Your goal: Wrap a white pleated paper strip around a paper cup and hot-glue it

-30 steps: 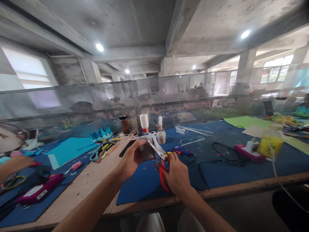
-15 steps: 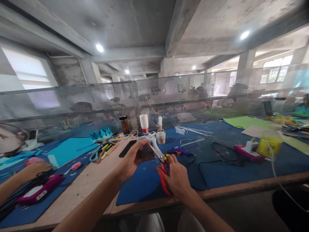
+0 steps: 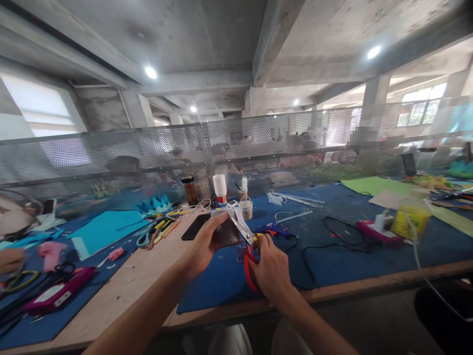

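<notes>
My left hand (image 3: 204,242) is closed on a dark brown flat piece (image 3: 229,233), its thumb on top; the material is hard to tell. In my right hand (image 3: 272,266) are scissors (image 3: 249,268) with red and yellow handles. Their metal blades point up and left, against or just over the near right side of the brown piece; contact cannot be made out. Something whitish and crumpled lies by the blades, too blurred to name. Just behind my left hand is a black phone (image 3: 194,228). A blue glue gun (image 3: 277,230) lies to the right of the scissors.
Paper cups (image 3: 219,189), a brown jar (image 3: 190,190) and a small bucket (image 3: 246,208) stand behind my hands. Pliers (image 3: 145,237) and other tools lie left. A purple power strip (image 3: 380,232) with cables is at right. A co-worker's hand (image 3: 11,260) is at far left.
The scissors and the brown piece have shifted slightly, with the blades looking a little wider apart. At far left the co-worker's hand has drawn back leftward, uncovering a pink item.
</notes>
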{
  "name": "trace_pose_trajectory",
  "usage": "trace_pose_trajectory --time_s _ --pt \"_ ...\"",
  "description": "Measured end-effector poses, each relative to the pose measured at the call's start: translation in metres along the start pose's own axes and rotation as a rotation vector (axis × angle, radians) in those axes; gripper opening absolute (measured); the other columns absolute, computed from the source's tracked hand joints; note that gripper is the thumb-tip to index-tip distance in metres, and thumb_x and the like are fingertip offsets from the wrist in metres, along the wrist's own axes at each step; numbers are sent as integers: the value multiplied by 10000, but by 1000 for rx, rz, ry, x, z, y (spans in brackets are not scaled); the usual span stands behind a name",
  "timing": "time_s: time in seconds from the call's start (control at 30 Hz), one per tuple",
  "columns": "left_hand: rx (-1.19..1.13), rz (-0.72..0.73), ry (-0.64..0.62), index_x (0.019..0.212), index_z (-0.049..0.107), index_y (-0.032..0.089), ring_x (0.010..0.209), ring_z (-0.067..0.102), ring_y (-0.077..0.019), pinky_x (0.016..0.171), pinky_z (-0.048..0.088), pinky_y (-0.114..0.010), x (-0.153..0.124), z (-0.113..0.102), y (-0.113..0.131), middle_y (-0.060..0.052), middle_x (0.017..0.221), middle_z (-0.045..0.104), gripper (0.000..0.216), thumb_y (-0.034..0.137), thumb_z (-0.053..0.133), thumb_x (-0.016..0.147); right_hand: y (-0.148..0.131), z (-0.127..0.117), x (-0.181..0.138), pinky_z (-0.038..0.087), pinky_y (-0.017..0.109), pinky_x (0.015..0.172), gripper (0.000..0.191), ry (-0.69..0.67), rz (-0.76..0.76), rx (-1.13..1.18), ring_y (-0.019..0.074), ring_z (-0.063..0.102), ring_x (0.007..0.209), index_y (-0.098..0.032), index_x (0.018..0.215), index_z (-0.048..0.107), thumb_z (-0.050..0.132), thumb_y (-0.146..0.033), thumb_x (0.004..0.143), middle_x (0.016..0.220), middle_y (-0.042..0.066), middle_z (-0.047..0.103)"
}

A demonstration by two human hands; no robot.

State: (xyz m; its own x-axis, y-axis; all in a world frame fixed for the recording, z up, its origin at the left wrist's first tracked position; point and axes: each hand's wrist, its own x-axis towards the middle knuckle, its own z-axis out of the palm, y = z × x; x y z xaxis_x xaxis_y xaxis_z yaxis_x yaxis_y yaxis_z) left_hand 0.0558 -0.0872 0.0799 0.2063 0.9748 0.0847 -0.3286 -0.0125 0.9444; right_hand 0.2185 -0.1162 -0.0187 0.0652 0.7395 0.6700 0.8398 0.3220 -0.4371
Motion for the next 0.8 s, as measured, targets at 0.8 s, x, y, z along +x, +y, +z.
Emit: trace_pose_trajectory --time_s 0.8 --pt "125 92 39 1070 704 170 896 729 -245 721 611 -326 5 -6 -1 -76 1027 764 384 444 755 806 3 -33 -6 411 221 530 386 -322 328 1090 98 455 565 -203 813 556 676 -566 869 723 -41 523"
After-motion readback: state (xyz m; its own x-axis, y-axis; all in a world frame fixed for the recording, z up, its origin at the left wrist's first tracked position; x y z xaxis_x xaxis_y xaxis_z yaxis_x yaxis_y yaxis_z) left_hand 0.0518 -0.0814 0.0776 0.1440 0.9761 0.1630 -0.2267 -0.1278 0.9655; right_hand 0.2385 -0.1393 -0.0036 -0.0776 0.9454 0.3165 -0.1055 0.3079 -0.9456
